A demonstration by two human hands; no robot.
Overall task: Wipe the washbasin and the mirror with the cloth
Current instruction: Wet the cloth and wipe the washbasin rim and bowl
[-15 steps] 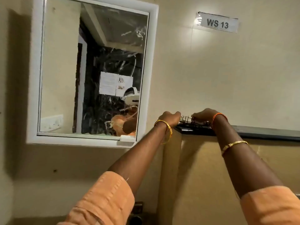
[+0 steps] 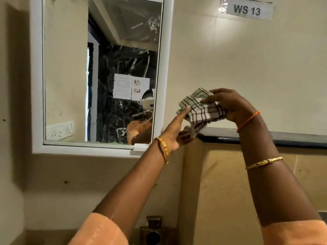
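Beige wall (image 2: 247, 59), glossy, light glare near the "WS 13" label (image 2: 246, 9) at top right. Below the label: dark ledge (image 2: 283, 138) running to the right edge, tan panel (image 2: 230, 183) under it. Far below-left of the label, at the bottom edge, a dark metal fixture (image 2: 153, 230). Small marks on the wall lower left.

A wall sign (image 2: 246, 9) above the hands reads "WS 13"; the mirrored notice's print is illegible.
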